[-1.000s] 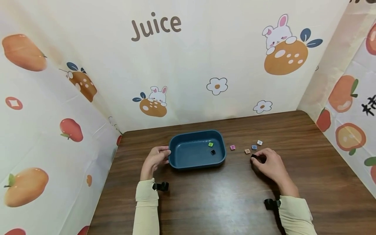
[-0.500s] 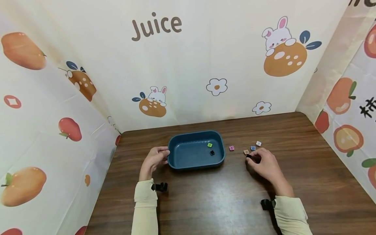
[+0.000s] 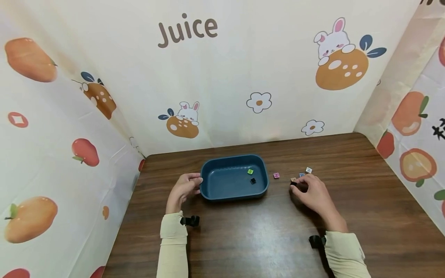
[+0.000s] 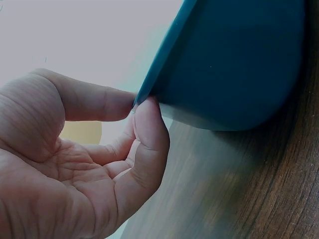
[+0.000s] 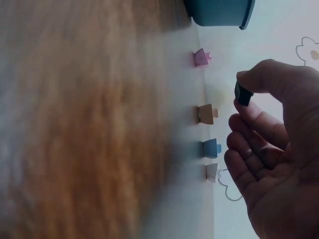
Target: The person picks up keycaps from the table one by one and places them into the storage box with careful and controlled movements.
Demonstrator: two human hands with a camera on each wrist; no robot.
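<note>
My left hand [image 3: 183, 190] pinches the left rim of a dark blue tray [image 3: 229, 198] between thumb and forefinger; the left wrist view shows this grip closely. Inside the tray, a green keycap [image 3: 250, 172] and a black keycap [image 3: 253, 180] lie towards the right end. Between thumb and index finger, my right hand [image 3: 315, 194] holds another black keycap [image 5: 242, 94], raised above the tabletop. Close by its fingertips is a tan keycap [image 5: 206, 114]. A blue keycap [image 5: 211, 148] and a white keycap [image 3: 309, 170] stand just beyond the hand.
A pink keycap [image 3: 276, 175] sits on the wooden table [image 3: 243, 235] between the tray and the tan keycap. Printed curtains [image 3: 222, 69] enclose the table at the back and both sides.
My right hand has moved a little left with the black keycap, from below the blue keycap to the tan one. The left hand keeps its grip on the tray.
</note>
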